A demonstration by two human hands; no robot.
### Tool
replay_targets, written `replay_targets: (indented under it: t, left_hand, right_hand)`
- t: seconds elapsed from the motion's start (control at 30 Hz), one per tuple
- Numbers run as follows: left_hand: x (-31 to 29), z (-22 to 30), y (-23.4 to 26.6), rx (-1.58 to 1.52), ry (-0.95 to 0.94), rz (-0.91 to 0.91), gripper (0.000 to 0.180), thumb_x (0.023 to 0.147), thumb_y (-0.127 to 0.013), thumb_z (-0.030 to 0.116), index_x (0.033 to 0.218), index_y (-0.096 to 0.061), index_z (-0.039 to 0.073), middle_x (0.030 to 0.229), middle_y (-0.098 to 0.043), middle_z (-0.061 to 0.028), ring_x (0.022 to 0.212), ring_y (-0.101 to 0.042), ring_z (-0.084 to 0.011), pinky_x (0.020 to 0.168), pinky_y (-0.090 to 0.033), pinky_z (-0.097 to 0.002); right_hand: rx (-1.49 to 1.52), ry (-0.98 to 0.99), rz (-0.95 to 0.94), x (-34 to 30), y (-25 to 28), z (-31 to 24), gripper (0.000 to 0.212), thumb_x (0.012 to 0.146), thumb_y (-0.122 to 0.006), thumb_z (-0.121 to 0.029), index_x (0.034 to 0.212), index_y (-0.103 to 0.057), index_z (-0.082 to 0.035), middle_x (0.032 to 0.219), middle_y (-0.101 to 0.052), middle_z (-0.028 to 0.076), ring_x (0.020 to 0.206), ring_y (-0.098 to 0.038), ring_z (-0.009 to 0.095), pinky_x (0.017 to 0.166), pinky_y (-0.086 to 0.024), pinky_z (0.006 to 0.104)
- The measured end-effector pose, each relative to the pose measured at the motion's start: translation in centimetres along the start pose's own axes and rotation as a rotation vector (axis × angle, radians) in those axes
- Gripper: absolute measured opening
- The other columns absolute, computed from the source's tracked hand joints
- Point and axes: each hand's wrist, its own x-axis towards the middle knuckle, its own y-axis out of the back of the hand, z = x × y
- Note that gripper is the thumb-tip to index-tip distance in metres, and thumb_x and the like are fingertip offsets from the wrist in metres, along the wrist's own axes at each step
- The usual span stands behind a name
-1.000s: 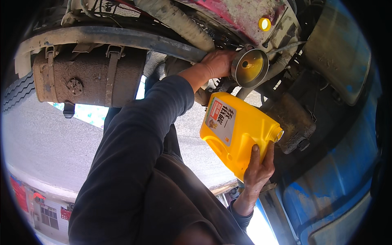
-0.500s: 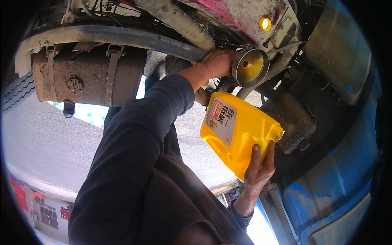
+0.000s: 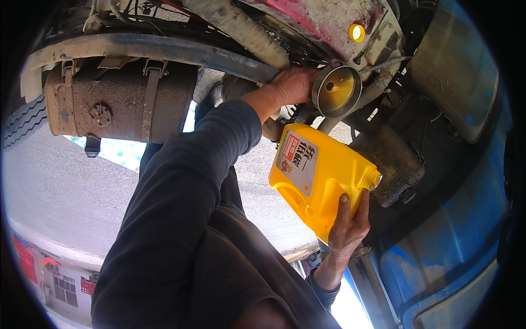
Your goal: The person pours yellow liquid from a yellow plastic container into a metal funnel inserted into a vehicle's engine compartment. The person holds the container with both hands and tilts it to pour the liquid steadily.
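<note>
A round metal funnel (image 3: pixel 349 94) stands in the machinery, its inside wet with yellowish oil around a dark hole. My left hand (image 3: pixel 296 85) is closed at the funnel's left side, with the fingertips partly hidden behind it. Below the funnel, a yellow plastic oil jug (image 3: pixel 329 170) with a grey label lies tilted, its uncapped mouth pointing right. My right hand (image 3: pixel 349 226) grips the jug near its mouth, thumb and fingers against the yellow wall. The jug's mouth is apart from the funnel.
A yellow cap (image 3: pixel 356 33) rests on the dirty red and grey part above the funnel. At left hangs a rusty strapped tank (image 3: pixel 120 104) under a curved metal beam (image 3: pixel 164 48). A blue panel (image 3: pixel 449 236) fills the right side, beside a dirty box-shaped part (image 3: pixel 392 164).
</note>
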Motion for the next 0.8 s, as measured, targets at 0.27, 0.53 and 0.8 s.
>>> replay_targets:
  t: [0.27,0.53,0.8]
  left_hand:
    - [-0.01,0.24,0.18,-0.009,0.011,-0.003,0.037,0.086,-0.076,0.025,0.12,-0.067,0.012,0.117,-0.074,-0.0149,0.108,-0.07,-0.039,0.091,-0.059,-0.0475]
    - [-0.01,-0.58,-0.5,0.018,-0.035,0.044,0.035,0.086,-0.076,0.025,0.116,-0.067,0.011,0.114,-0.074,-0.0145,0.105,-0.071,-0.0388,0.089,-0.059,-0.0472]
    - [-0.12,-0.22,-0.28,0.022,0.0,0.024,0.034,0.087,-0.074,0.026,0.117,-0.067,0.011,0.115,-0.074,-0.0149,0.106,-0.071,-0.0389,0.089,-0.059,-0.0476]
  right_hand:
    - [-0.002,0.011,-0.004,0.06,0.13,0.12,0.059,0.108,-0.064,-0.031,0.151,-0.052,0.007,0.116,-0.077,0.018,0.097,-0.077,0.021,0.084,-0.062,0.0309]
    - [-0.024,0.011,0.008,0.03,0.02,-0.08,0.059,0.108,-0.064,-0.031,0.151,-0.052,0.008,0.115,-0.077,0.019,0.095,-0.077,0.021,0.082,-0.061,0.0301]
    - [-0.051,0.022,0.018,-0.05,0.03,0.1,0.06,0.108,-0.064,-0.034,0.15,-0.053,0.008,0.115,-0.077,0.018,0.095,-0.078,0.022,0.083,-0.063,0.031]
